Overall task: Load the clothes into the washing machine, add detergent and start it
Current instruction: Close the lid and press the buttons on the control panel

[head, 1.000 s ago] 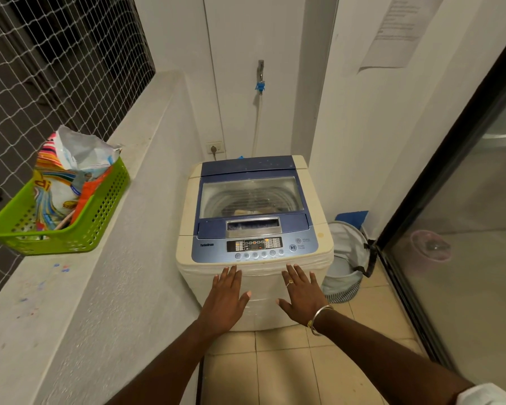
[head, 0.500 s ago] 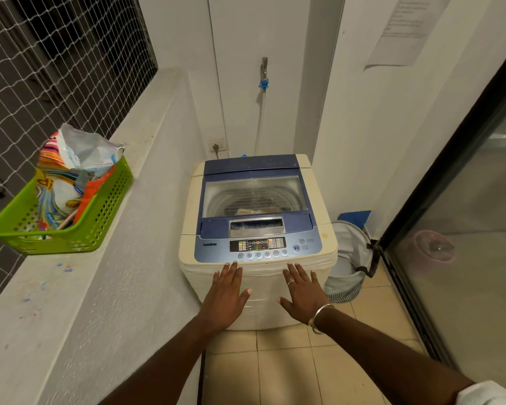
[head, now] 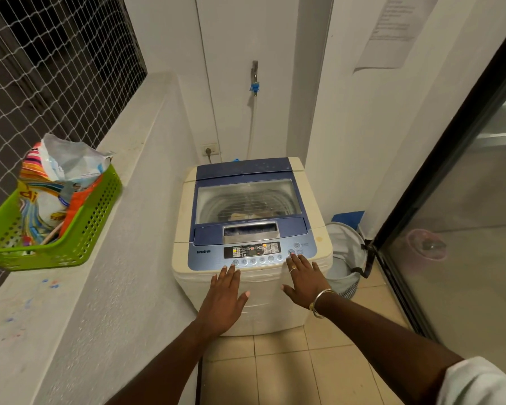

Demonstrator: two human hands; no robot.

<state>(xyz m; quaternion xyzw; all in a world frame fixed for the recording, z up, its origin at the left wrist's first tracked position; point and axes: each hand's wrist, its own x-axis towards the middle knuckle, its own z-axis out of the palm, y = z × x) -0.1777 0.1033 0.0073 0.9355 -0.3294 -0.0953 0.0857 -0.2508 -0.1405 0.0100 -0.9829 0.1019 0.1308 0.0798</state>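
The top-loading washing machine (head: 184, 206) stands ahead with its blue glass lid (head: 247, 200) closed; some clothes show dimly through the glass. Its control panel (head: 253, 251) runs along the front edge. My left hand (head: 224, 299) is flat and spread in front of the machine, its fingertips at the panel's lower edge. My right hand (head: 306, 279) is also spread, with its fingertips touching the panel's right end by the round buttons. Neither hand holds anything. A detergent bag (head: 56, 188) stands open in a green basket (head: 79, 244) on the ledge at the left.
A white concrete ledge (head: 123, 200) with netting above runs along the left. A grey laundry hamper (head: 345, 255) sits on the floor right of the machine. A glass sliding door (head: 465, 229) closes off the right side. A tap and hose (head: 254, 83) hang on the back wall.
My right hand has reached forward and up, its fingertips now on the right end of the panel. My left hand has edged slightly forward.
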